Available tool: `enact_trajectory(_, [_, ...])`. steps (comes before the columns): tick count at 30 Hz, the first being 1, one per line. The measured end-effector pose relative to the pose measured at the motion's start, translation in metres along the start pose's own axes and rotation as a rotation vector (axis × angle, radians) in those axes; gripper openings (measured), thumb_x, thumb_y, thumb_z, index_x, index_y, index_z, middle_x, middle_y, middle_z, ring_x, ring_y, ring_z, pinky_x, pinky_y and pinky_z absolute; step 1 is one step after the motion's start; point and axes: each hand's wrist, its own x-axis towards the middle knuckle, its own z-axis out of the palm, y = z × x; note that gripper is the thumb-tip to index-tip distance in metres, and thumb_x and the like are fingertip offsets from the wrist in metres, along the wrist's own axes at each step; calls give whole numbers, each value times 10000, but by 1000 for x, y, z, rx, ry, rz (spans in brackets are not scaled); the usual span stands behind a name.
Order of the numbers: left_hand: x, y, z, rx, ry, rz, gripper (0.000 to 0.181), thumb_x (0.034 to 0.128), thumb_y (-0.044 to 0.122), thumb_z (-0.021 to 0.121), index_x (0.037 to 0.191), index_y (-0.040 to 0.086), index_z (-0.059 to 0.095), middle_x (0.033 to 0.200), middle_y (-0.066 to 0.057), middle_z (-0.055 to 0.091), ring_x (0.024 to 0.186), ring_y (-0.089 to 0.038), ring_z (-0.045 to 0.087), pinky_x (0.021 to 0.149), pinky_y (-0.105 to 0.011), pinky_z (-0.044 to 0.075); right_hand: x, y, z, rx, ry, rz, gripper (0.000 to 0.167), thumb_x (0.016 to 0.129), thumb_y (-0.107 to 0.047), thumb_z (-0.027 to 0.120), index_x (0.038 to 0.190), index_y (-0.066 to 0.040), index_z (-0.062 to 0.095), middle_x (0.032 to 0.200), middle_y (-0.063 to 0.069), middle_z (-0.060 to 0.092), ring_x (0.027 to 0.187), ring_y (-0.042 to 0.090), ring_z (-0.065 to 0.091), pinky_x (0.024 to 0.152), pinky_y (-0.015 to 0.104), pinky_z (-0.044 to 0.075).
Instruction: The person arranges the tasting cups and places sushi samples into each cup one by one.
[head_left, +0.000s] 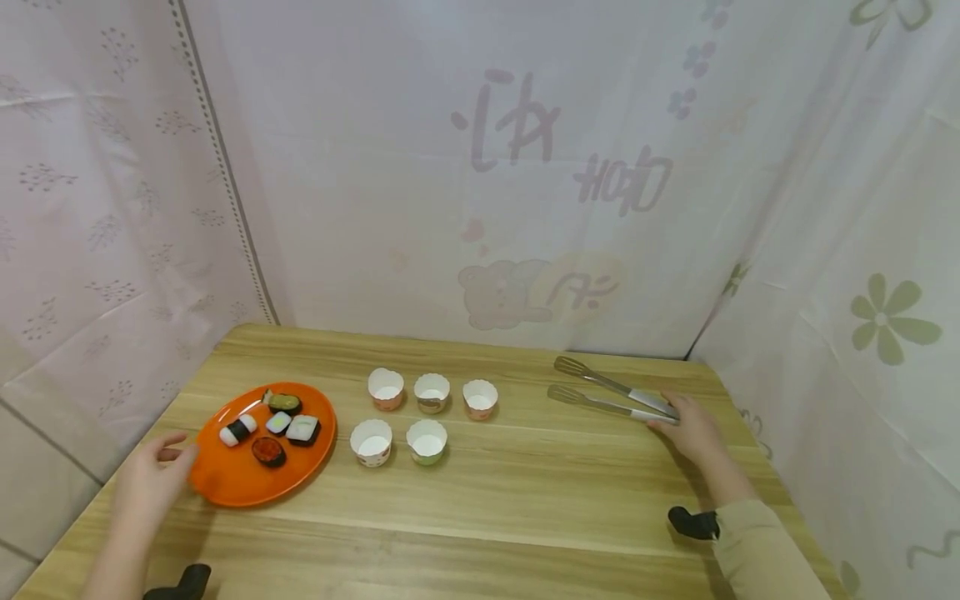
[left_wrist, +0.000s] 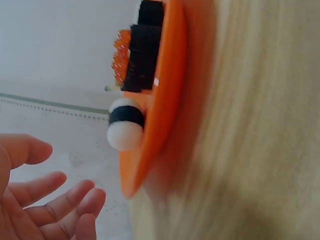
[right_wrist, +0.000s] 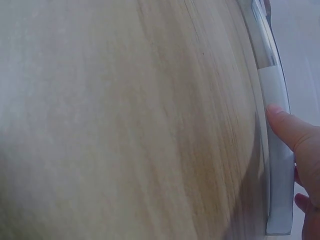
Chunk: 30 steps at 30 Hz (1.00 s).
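At the right of the head view, my right hand (head_left: 693,429) grips the handle end of metal tongs (head_left: 611,407). Their two slotted heads lie spread apart, pointing left. In the right wrist view the thumb (right_wrist: 287,125) presses on the pale handle (right_wrist: 280,185), with other fingers partly hidden behind it. My left hand (head_left: 150,479) hovers by the left rim of an orange plate (head_left: 236,487), its fingers loosely bent around nothing. Several sushi pieces sit on the plate, among them a white roll with a black band (left_wrist: 125,135) and one topped with orange roe (head_left: 268,452).
Several paper baking cups stand mid-table in two rows: a back row with a pink cup (head_left: 387,400) at its left end, and a front row with a green-based cup (head_left: 427,446). Patterned curtains (head_left: 360,208) hang behind and beside the wooden table (head_left: 510,500).
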Motion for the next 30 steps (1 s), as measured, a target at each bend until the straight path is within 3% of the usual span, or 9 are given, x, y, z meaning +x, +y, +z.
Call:
enact_trajectory(8, [6,-25,6,75,36,-61,500,961,265,515,1256,-136,482,1105,-352,572,951,-484,538,694,-525,455,-3,-3,0,4,-31,15,742,856,-377,721,1375,64,425,1288,369,423,1127,550,426,900,677,367])
enact_trajectory(12, [9,-32,8,78,-22,-118,588,968,323,494,1290,-163,417,1082,-340,592,800,-372,623,631,-432,473,-5,-3,1,5,-40,19,763,845,-399,727,1374,63,431,1249,373,428,1078,545,454,856,668,398])
enact_trajectory(17, [9,-36,11,-25,-110,-183,667,986,348,445,1345,-195,303,1143,-390,535,620,-210,656,548,-311,527,-6,-2,5,3,-50,31,781,847,-441,713,1387,47,429,1246,355,423,1062,530,470,827,659,417])
enact_trajectory(24, [7,-36,12,-135,-131,-198,679,995,333,447,1362,-205,259,1178,-436,474,607,-227,660,538,-324,576,-11,-4,7,2,-68,45,776,851,-487,687,1386,18,442,1227,334,425,996,481,514,718,586,469])
enact_trajectory(30, [8,-41,14,-162,-153,-205,651,998,323,445,1348,-202,287,1118,-421,526,602,-237,659,546,-332,583,-12,-8,6,1,-52,40,719,861,-458,691,1361,12,477,1220,316,438,1001,464,509,714,562,469])
